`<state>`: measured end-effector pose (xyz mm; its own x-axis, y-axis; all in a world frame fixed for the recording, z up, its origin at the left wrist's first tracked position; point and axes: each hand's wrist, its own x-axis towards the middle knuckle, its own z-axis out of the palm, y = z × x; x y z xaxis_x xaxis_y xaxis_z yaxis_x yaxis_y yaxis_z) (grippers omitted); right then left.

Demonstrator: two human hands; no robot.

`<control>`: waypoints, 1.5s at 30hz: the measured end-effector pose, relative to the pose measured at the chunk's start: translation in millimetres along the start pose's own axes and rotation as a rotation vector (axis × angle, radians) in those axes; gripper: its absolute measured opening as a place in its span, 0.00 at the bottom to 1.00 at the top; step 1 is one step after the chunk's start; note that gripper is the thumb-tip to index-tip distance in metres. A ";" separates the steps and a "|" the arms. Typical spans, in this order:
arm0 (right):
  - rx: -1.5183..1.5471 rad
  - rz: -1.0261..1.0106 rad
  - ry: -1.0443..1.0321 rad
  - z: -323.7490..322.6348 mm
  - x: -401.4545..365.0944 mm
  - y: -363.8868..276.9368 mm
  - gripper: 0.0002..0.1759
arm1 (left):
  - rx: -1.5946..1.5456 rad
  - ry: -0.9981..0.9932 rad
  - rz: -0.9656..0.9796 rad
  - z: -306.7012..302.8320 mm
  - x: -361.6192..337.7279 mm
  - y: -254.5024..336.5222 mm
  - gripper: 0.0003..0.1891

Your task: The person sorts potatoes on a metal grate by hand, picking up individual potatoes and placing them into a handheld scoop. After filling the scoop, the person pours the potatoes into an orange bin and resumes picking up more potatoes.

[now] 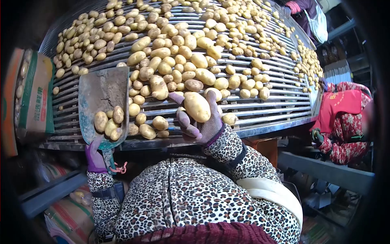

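Observation:
In a purple glove, my right hand is closed around a large yellow potato, held palm up just above the slatted metal rack. My left hand, gloved too, grips the handle end of a worn scoop with a green-blue rim. Several small potatoes lie in the scoop near its handle, and dirt covers its inside. A pink cord hangs by the handle. Many loose potatoes lie on the rack beyond both hands.
At the left, a cardboard box holding potatoes stands against the rack. A person in a red vest is at the right end; another person stands at the far right corner. Blue-grey metal beams run low at the right.

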<state>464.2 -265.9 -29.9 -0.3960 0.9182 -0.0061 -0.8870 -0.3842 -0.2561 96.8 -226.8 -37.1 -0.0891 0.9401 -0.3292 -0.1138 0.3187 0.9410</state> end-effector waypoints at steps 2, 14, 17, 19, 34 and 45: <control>0.055 -0.025 0.004 -0.9 -10.7 -1.6 0.58 | 0.051 0.034 -0.009 2.9 -1.7 2.3 0.19; -0.177 -0.385 0.167 -46.8 -132.6 -12.9 0.42 | 0.231 0.075 -0.130 -39.9 27.9 -13.8 0.25; -0.251 -0.554 0.354 -61.7 -202.6 -25.7 0.38 | 0.278 0.056 -0.135 -42.2 33.9 -11.4 0.25; -0.272 -0.699 0.573 -81.0 -266.3 -36.9 0.35 | 0.208 0.192 -0.137 -14.2 15.2 -3.6 0.24; -1.480 -0.913 0.964 -66.0 -203.0 -97.7 0.25 | 0.229 0.071 0.006 -5.1 2.9 0.5 0.19; -2.695 -0.321 -0.351 23.4 103.8 -28.3 0.23 | -0.111 0.114 0.060 -2.0 3.8 -8.6 0.22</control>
<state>442.7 -162.0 -0.8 -0.6118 0.7635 0.2070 0.7583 0.6405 -0.1213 95.5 -226.2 -46.6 -0.2101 0.9350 -0.2857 -0.2132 0.2414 0.9467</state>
